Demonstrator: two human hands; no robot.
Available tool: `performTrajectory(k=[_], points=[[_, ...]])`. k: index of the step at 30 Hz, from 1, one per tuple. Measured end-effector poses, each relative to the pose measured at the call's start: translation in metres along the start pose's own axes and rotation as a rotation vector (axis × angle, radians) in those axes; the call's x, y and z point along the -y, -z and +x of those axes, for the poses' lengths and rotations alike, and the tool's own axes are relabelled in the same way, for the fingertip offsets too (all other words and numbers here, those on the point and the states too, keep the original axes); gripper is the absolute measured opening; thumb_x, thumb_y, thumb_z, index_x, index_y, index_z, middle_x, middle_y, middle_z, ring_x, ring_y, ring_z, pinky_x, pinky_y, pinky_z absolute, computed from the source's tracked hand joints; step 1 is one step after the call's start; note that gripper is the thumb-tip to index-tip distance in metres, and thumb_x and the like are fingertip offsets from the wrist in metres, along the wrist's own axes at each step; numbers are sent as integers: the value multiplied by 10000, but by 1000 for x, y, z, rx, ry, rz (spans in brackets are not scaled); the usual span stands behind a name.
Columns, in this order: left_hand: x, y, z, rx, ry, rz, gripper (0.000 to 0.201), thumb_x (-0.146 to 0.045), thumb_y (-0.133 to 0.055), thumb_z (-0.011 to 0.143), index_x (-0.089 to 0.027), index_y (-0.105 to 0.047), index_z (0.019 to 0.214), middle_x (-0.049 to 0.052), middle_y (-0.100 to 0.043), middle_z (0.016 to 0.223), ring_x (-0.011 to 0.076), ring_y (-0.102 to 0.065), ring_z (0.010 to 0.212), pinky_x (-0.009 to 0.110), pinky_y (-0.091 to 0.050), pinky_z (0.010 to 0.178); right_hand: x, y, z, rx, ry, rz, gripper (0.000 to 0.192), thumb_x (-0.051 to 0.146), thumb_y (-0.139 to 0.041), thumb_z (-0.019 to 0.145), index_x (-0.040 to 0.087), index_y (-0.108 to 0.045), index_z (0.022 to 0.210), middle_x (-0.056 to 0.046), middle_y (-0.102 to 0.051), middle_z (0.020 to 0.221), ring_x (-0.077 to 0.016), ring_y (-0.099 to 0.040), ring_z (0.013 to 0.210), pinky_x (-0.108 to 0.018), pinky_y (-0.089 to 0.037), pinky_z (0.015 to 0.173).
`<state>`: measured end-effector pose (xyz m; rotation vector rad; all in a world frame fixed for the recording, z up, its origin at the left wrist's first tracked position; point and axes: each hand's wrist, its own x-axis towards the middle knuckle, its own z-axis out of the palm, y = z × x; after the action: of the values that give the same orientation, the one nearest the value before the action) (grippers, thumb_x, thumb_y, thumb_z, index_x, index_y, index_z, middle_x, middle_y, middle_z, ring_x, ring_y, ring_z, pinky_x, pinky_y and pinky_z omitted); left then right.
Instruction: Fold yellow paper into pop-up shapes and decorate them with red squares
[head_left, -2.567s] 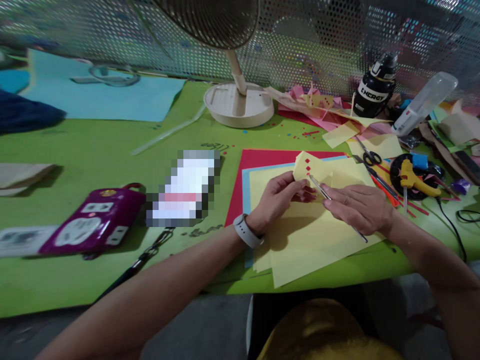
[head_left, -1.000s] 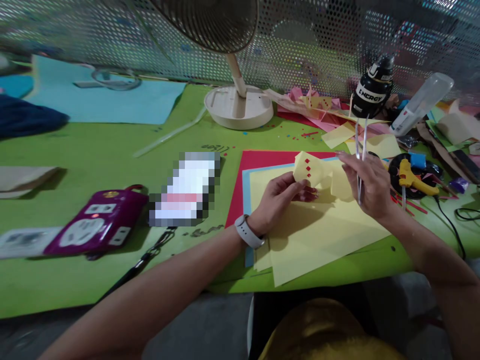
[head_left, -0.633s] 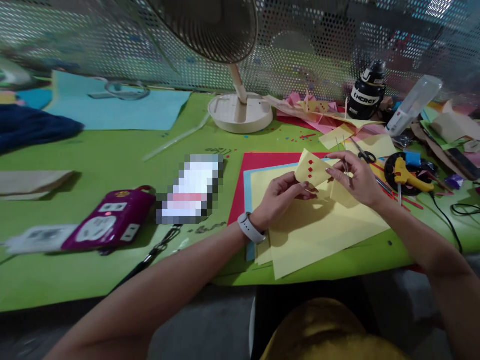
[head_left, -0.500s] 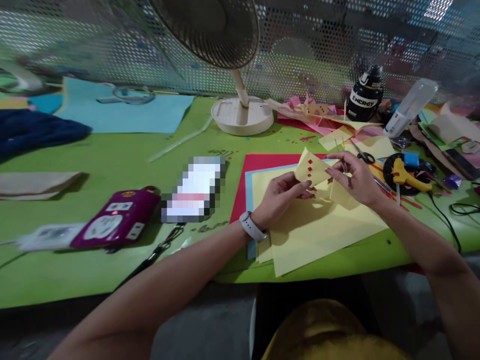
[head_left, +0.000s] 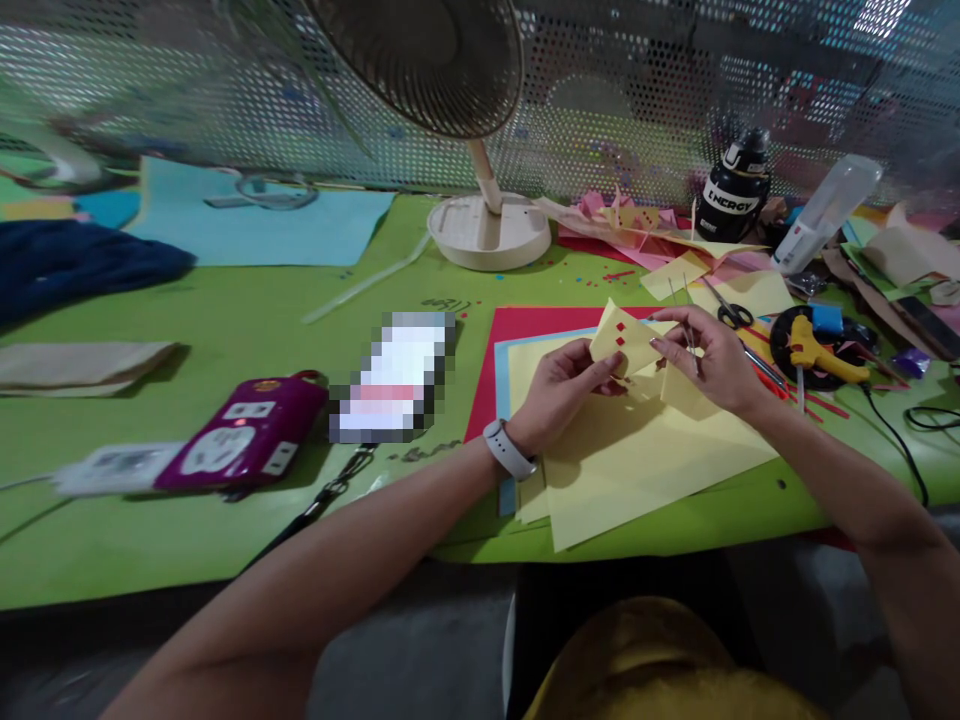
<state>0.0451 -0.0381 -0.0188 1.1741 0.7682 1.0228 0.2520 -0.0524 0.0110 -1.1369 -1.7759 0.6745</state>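
Taking the fan base (head_left: 489, 230) as landmark: well to its near left, a purple power strip (head_left: 240, 446) lies on the green desk (head_left: 225, 330). Directly in front of the base, the left hand (head_left: 559, 390) pinches the folded yellow paper (head_left: 626, 343) with small red diamonds, held above the yellow sheets (head_left: 637, 460). To its near right, the right hand (head_left: 712, 360) pinches the same paper's other edge, fingers closed around thin tweezers (head_left: 686, 325). Farther right sits a yellow glue gun (head_left: 821, 352).

Pale yellow folded paper (head_left: 626, 340) with small red diamonds, on a green table (head_left: 225, 330)
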Motion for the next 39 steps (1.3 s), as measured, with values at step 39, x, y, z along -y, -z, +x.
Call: performTrajectory(k=[39], points=[[2,1,-3,195,77,-25,477,-453,-866,699,-154,-689,1026,91,-755,986,200,-722,894,292,-568,763,13,7,4,-31,-96,98,338,489,-679,886,214,-623,1076,39,-597,721,-118,-585,623,-276,-495,604]])
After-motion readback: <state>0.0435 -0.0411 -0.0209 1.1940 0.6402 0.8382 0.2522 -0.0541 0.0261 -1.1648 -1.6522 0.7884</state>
